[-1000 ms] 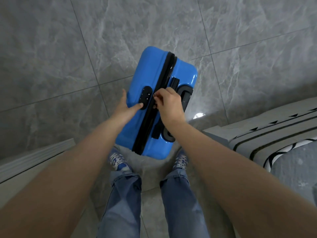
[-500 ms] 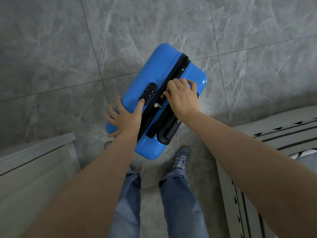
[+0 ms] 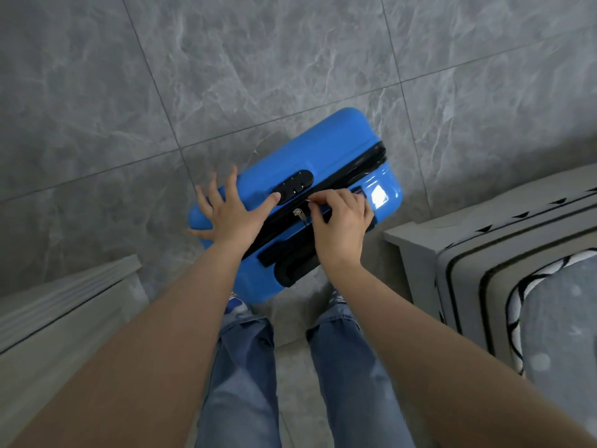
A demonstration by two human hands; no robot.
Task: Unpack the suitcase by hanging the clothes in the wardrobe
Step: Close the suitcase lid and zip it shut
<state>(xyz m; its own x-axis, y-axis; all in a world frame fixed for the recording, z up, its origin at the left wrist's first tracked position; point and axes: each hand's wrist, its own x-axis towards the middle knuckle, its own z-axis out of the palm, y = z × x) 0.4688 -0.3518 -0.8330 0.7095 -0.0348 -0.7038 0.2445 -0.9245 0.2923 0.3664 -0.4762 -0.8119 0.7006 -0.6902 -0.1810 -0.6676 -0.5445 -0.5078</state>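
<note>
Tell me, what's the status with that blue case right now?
Left hand flat, fingers spread, bracing the blue suitcase. Right hand pinching a zipper pull by the combination lock. Suitcase closed. Nothing in the way.

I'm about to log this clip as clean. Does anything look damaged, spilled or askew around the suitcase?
Nothing stands out. The blue suitcase sits closed on the tile floor, shell unmarked. The left hand rests flat on it; the right hand pinches a zipper pull by the combination lock.
</note>
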